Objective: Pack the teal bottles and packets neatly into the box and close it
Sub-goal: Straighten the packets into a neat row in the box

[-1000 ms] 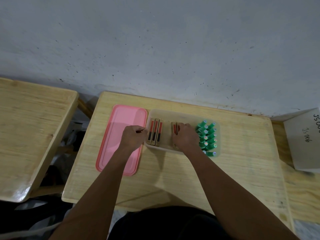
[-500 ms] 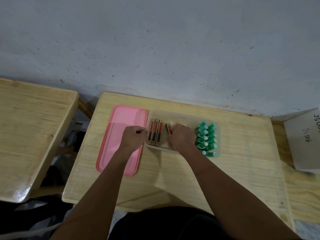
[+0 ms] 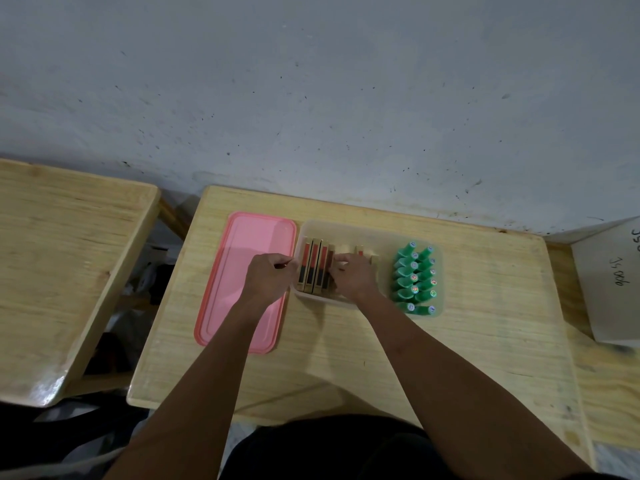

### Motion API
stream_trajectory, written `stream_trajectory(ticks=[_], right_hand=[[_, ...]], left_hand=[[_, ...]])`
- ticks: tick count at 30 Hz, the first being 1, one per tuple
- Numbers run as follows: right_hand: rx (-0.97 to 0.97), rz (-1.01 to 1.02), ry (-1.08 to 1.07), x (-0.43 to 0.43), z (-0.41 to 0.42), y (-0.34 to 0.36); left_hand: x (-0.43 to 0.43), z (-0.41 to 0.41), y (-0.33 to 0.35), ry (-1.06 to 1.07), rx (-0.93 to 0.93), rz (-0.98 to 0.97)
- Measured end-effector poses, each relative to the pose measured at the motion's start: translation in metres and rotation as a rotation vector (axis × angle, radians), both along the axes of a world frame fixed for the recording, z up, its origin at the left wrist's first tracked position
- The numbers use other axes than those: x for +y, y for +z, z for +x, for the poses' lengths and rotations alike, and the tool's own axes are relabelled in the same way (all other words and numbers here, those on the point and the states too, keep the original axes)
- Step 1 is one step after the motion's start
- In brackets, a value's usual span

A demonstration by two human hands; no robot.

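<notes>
Packing, mid-stage. Box (image 3: 367, 227) open on desk (image 3: 346, 358); pink lid (image 3: 242, 258) flat, just left of box. Teal bottles (image 3: 414, 277) in two rows at box's right end. Packets (image 3: 313, 268) on edge at box's left end, a few loose mid-box.

Left hand (image 3: 270, 277): fingers curled, thumb and forefinger pinching box's left rim, steadying.

Right hand (image 3: 353, 277): over last second shifted from beside bottles toward box's left end. Fingers bent over loose packets; actual grip hidden.

Reading: loose packets being closed up against stack; lid not yet on.
</notes>
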State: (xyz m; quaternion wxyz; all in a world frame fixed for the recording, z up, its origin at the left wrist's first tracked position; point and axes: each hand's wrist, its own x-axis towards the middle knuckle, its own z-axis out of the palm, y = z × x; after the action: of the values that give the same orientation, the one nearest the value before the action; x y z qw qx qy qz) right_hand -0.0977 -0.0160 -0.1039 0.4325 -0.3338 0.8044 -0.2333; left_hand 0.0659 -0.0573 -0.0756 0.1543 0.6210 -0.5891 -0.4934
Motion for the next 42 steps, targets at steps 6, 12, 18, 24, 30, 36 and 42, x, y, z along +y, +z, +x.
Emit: stream_trajectory(ticks=[6, 12, 18, 24, 30, 36, 42], right_hand=[[0.218, -0.082, -0.006, 0.003, -0.016, 0.012], [0.700, 0.169, 0.221, 0.011, -0.030, 0.009], [0.603, 0.134, 0.182, 0.009, -0.019, 0.013], [0.233, 0.015, 0.010, 0.004, -0.010, 0.016], [0.178, -0.019, 0.088, 0.002, -0.001, 0.018], [0.078, -0.059, 0.004, 0.005, -0.002, 0.012], [0.136, -0.027, 0.116, 0.005, -0.007, 0.011]], left_hand=[[0.000, -0.001, 0.000, 0.017, 0.005, 0.009], [0.000, -0.001, 0.000, 0.018, 0.018, 0.007], [0.000, -0.001, -0.001, 0.018, 0.011, -0.004], [0.000, -0.001, -0.001, 0.007, 0.002, -0.013], [0.000, -0.001, -0.001, 0.006, -0.001, -0.015], [0.002, -0.002, 0.002, 0.009, 0.018, -0.021], [0.002, -0.002, 0.001, 0.007, 0.019, -0.023]])
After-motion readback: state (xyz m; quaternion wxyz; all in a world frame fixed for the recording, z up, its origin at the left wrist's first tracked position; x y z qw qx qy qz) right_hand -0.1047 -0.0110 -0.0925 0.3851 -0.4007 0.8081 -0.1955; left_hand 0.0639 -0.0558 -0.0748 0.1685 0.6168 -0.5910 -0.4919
